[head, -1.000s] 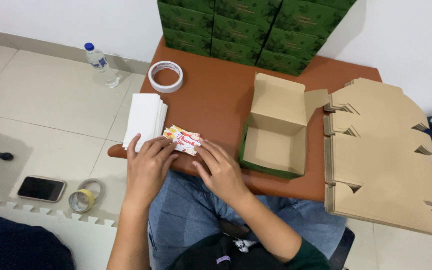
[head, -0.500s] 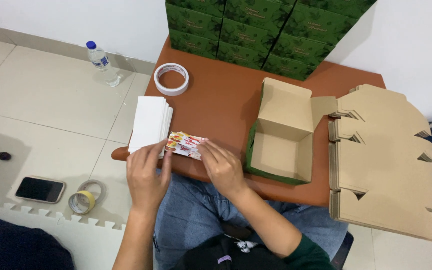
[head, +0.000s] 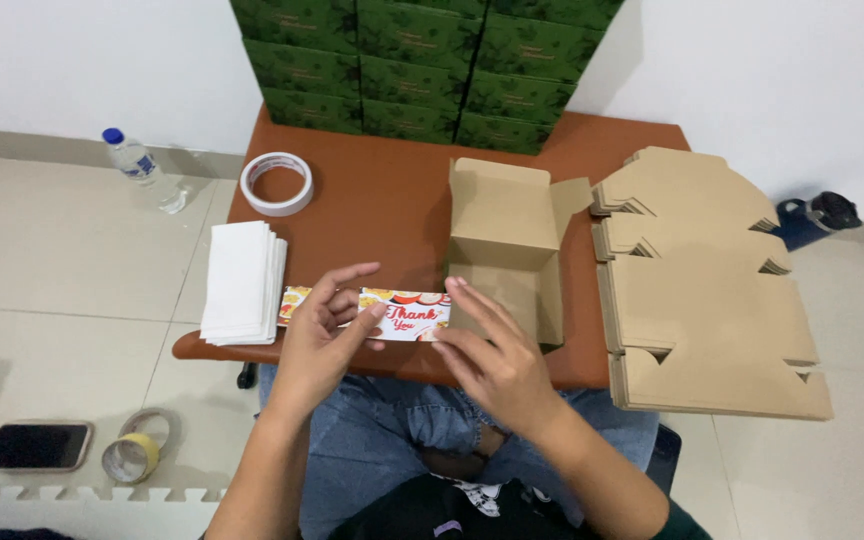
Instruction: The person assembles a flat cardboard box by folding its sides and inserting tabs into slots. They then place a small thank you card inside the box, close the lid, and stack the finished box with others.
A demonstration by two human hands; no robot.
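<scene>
Head view | left hand (head: 324, 335) and right hand (head: 492, 355) now pinch the printed card (head: 392, 312) flat at its ends, card turned lengthwise since a second ago | at bench (head: 392, 200) front edge, beside open carton (head: 507, 250), stack of white sheets (head: 242, 282) left | card squared up

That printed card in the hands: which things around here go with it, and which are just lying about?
In use: the printed card, held by the left hand and right hand; the open brown box; flat box blanks; white paper stack; green boxes.

Lying about: water bottle, phone, floor tape roll, dark flask. The white tape roll: unclear.
</scene>
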